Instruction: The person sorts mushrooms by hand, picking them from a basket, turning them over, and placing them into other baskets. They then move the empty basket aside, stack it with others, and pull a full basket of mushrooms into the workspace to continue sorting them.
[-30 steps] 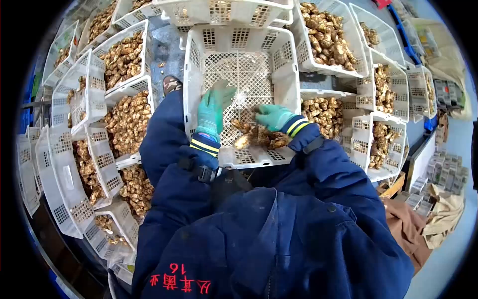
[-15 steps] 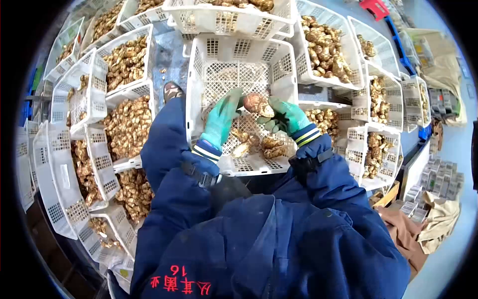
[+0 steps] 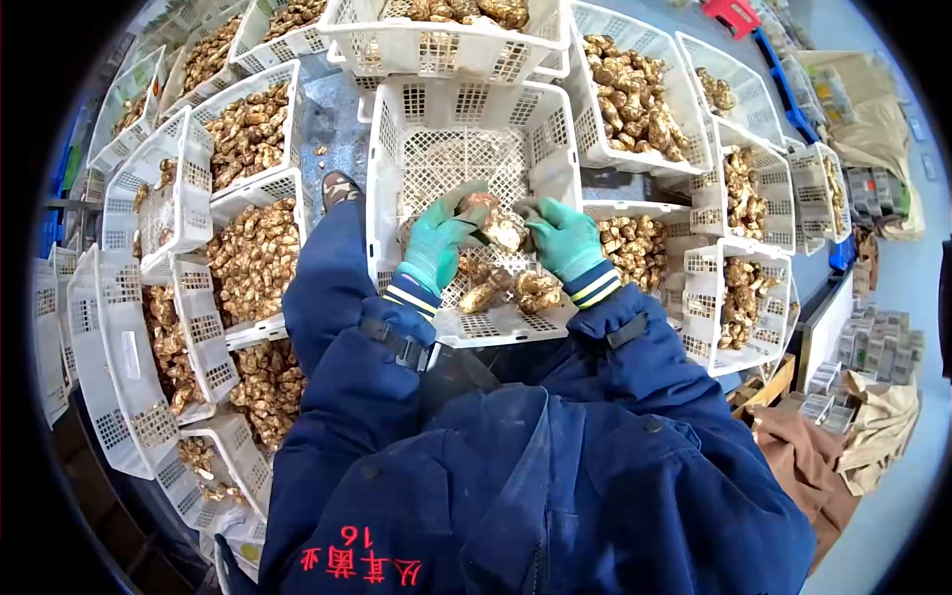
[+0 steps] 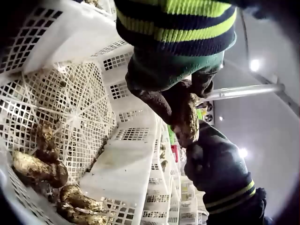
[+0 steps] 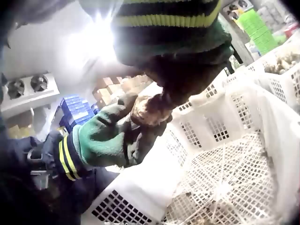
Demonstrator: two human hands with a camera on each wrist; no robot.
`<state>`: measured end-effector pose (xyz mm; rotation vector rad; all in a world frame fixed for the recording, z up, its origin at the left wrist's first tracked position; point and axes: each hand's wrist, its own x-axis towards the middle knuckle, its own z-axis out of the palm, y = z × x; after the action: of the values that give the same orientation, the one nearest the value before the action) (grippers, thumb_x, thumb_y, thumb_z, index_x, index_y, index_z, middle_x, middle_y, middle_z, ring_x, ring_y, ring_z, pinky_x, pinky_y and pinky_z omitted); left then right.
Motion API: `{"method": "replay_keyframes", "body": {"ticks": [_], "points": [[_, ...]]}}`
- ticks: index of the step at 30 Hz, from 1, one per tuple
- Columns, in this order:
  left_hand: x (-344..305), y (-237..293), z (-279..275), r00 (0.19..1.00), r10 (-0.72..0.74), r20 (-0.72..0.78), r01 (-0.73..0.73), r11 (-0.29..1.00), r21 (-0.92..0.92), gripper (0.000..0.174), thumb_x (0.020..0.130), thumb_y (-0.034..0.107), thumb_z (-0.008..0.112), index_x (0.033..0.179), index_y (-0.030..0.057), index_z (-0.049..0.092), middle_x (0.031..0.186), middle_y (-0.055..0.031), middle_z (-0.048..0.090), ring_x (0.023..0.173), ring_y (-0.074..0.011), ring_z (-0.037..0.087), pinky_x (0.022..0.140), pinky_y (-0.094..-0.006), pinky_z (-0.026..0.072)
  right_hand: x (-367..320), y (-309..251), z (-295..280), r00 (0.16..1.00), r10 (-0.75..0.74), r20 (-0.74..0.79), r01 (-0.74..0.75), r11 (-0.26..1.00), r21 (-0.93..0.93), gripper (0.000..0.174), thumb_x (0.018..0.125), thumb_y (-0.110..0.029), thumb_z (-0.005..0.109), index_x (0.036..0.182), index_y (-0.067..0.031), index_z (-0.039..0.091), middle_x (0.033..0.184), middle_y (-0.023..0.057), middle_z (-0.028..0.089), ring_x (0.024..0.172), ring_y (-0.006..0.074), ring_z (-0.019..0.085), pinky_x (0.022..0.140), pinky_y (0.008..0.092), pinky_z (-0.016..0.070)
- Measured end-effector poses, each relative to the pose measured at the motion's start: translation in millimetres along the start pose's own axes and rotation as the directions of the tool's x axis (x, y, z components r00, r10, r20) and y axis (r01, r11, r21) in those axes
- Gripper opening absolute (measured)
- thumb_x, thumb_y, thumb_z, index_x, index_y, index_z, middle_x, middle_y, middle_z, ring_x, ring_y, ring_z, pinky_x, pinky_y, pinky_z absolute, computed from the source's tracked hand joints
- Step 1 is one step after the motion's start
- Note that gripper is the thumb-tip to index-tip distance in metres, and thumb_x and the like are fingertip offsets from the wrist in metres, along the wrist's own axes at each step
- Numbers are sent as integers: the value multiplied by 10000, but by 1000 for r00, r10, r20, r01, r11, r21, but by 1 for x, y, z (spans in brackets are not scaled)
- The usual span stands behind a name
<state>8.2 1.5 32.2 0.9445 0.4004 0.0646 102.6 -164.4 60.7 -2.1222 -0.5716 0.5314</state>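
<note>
At frame centre, the left hand (image 3: pixel 434 241) curls its fingers round a mushroom (image 3: pixel 504 228) above a white crate (image 3: pixel 385 178), the right hand's (image 3: pixel 565 238) bent fingers pinching its pale end. Loose mushrooms (image 3: pixel 481 295) lie in the crate just below, and filled crates (image 3: pixel 436 40) hem it in at left, right and upper frame.

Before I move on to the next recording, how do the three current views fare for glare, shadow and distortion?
Head: strong fisheye bending and black corners, though the held mushroom, left hand and right hand are well lit; left wrist: both hands look dark, with small bright lamps at right; right wrist: intense glare at upper left, right hand in deep shadow.
</note>
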Motion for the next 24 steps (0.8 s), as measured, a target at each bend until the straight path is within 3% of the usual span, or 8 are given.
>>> {"method": "replay_keyframes", "body": {"ticks": [3,7,10,11,13,15,17,24], "points": [[-3,0,-6,997,-28,-68,21,994,-110,373,854,122,639,1214,77,551,1081,-35,612,925,-109,581,681,-243,523,7,-13,-12,877,-479,-28,410,778,-475,303,844,-217,624,1109,-71,612,927,155,640,828,313,607,730,398,480],[2,-18,-11,988,-18,-156,0,993,-116,313,874,200,637,1163,95,578,981,-27,632,765,-121,616,573,-254,521,-6,-17,17,960,-184,214,268,826,-496,551,780,-343,674,1218,-51,507,976,161,618,908,340,598,760,416,476],[11,-23,-21,962,-113,-248,105,994,-44,415,873,379,624,1141,65,579,808,-68,619,610,-146,610,514,-249,512,3,-10,24,963,72,260,-19,979,-201,412,793,-292,656,1103,-40,557,838,126,634,790,286,619,718,377,487],[11,-19,-23,958,-149,-247,126,986,-107,476,900,433,547,1147,26,563,838,-118,639,658,-192,642,551,-275,535,3,7,25,951,29,309,-96,974,205,348,829,-268,636,1075,-28,583,780,93,636,677,201,604,629,326,484],[10,-8,-26,982,-58,-181,43,995,-88,576,910,492,475,1179,-15,530,908,-178,651,726,-251,666,615,-320,555,-3,-18,-1,841,190,507,-491,659,569,367,884,-270,587,1124,8,571,797,72,637,657,127,578,577,256,464],[12,-6,-27,972,-34,-234,22,998,-52,642,937,492,432,1262,-62,442,1037,-246,618,869,-302,656,746,-372,544,3,-3,-9,768,-35,640,-587,363,724,451,945,-301,474,1211,60,515,873,118,663,679,153,618,550,207,462],[12,-12,-40,999,22,-31,-31,949,-315,645,950,476,419,1291,-71,397,1078,-254,598,914,-316,641,780,-383,534,-5,1,-17,821,-21,571,-546,264,795,473,950,-318,468,1234,59,491,889,139,664,700,168,631,562,232,486],[19,-18,-40,994,-60,-95,43,985,-169,670,947,496,401,1311,-66,368,1106,-260,580,953,-334,624,829,-412,521,-10,7,-22,907,26,420,-421,36,906,445,960,-300,445,1275,14,462,1082,209,620,778,237,649,660,330,558]]}}
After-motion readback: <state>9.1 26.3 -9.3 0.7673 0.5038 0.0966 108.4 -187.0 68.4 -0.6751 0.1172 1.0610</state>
